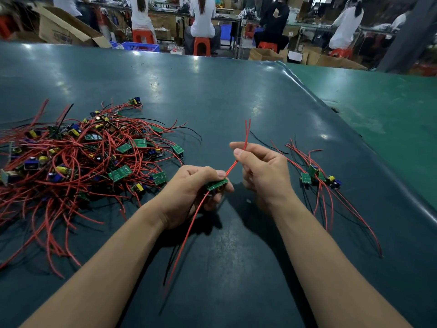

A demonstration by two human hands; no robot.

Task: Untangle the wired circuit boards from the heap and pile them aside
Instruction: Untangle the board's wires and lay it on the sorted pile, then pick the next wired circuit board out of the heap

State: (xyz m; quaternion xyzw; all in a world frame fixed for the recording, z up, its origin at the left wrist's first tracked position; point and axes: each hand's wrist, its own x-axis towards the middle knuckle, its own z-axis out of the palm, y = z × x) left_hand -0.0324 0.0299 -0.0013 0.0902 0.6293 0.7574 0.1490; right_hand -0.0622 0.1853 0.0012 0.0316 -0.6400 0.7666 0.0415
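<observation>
Above the dark worktop [212,95], the left hand [189,195] holds a small green circuit board [217,184] in a closed grip while the right hand [262,169] pinches its red wires [246,136]. The tangled heap [78,162] lies left, the sorted pile [316,176] right.

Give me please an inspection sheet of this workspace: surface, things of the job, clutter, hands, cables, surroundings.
Surface: dark green table mat, glossy; a lighter green mat adjoins on the right.
Job's things: tangled heap of wired boards on the left; small sorted pile on the right; one circuit board in hand.
Clutter: nothing seen.
Hands: left hand grips the circuit board; right hand pinches its red wires.
Cables: more red and black wires hang from the board toward the person.
Surroundings: seated workers, red stools, cardboard boxes.
</observation>
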